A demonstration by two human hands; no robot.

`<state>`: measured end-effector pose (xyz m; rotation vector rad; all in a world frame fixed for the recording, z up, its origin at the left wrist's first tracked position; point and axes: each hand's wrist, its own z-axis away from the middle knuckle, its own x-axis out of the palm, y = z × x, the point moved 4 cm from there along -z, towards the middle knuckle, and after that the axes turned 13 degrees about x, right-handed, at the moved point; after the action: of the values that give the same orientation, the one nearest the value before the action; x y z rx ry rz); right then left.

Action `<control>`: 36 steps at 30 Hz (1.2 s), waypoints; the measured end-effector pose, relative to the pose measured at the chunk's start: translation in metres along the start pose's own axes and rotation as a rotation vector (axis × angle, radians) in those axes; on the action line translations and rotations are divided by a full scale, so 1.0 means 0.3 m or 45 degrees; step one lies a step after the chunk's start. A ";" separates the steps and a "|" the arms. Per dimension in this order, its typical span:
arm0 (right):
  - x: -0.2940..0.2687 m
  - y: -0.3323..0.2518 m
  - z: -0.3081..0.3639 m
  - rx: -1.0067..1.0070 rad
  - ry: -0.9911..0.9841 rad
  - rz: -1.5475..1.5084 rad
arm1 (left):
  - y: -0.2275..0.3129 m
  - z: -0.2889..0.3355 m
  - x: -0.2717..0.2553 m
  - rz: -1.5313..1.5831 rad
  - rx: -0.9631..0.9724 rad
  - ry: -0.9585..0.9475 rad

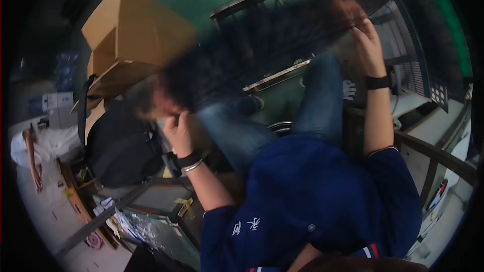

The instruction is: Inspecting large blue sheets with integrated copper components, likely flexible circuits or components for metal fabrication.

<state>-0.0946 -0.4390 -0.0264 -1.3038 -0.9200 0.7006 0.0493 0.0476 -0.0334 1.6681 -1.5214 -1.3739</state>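
A wide dark sheet (217,65), apparently soft and cloth-like, stretches slantwise in front of my knees and is smeared by motion. My left hand (176,128) grips its near left end, with the thumb up and the other fingers blurred. At the far right end, my right hand (365,40) pinches the edge between thumb and fingers, higher in the picture than the left. Both wrists carry dark bands. The sheet's pattern and exact kind are too blurred to make out.
An open cardboard box (131,35) stands at the far left, with a black bag-like bundle (121,146) nearer me. At far left shows another person's arm (33,158). A slatted grey unit (411,45) stands right. A metal-framed stand (244,5) is ahead.
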 end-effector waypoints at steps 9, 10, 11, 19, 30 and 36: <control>-0.075 0.064 0.022 0.500 -0.130 0.122 | -0.030 0.051 0.053 0.662 -0.480 -0.026; -0.097 0.073 0.027 0.513 -0.122 0.128 | -0.014 0.044 0.062 0.672 -0.524 -0.097; -0.115 0.093 0.025 0.548 -0.092 0.119 | -0.015 0.046 0.080 0.739 -0.508 -0.052; 0.007 0.048 0.127 0.691 -0.198 -0.759 | -0.031 0.059 0.176 1.200 -0.758 0.077; 0.467 -0.008 0.265 0.183 0.369 -0.206 | 0.163 0.071 0.625 1.809 -0.620 0.136; 0.337 -0.055 0.138 -0.032 0.358 0.404 | -0.049 0.151 0.553 0.549 -0.399 -0.494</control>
<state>-0.0829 -0.3345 0.0075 -1.5438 -0.5014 0.7264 -0.0061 -0.0913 -0.1194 0.8552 -1.6409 -1.6412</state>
